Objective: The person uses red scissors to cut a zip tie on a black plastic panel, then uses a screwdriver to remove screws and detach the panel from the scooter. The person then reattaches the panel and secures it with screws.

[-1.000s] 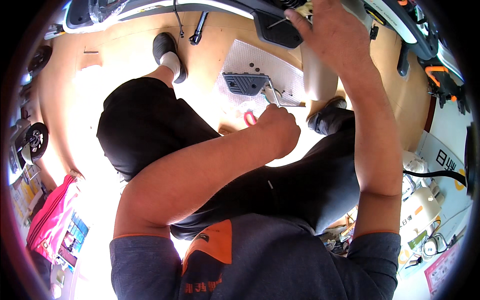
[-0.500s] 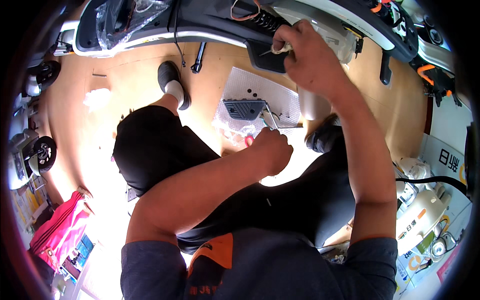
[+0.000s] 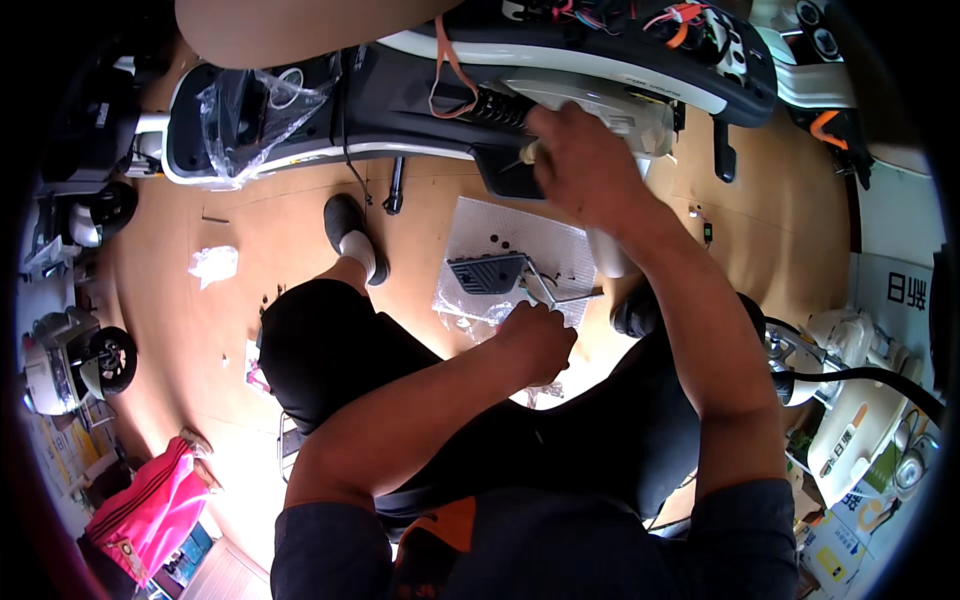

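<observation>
My right hand (image 3: 592,168) is raised at the scooter's lower side, its fingers closed on a small screwdriver-like tool (image 3: 528,154) with a pale handle and thin metal shank. That shank points left, over a dark footrest-like panel (image 3: 508,176). Right above the hand is a black coil spring (image 3: 503,107). My left hand (image 3: 538,345) is a fist over my lap, knuckles up; whatever it may hold is hidden. Just beyond it, a black ribbed pedal (image 3: 487,274) and a bent metal rod (image 3: 548,284) lie on bubble wrap (image 3: 470,222).
The scooter body (image 3: 420,110) spans the far side, with exposed wires (image 3: 680,18) at top right and clear plastic (image 3: 240,130) at left. A kickstand-like bar (image 3: 396,188) hangs below. Pink cloth (image 3: 150,515) lies at lower left; boxes and white scooter parts (image 3: 850,430) stand at right.
My view has shifted, so the scooter and floor things sit lower in it, and a brown rounded shape shows at the top. Both hands keep nearly the same poses.
</observation>
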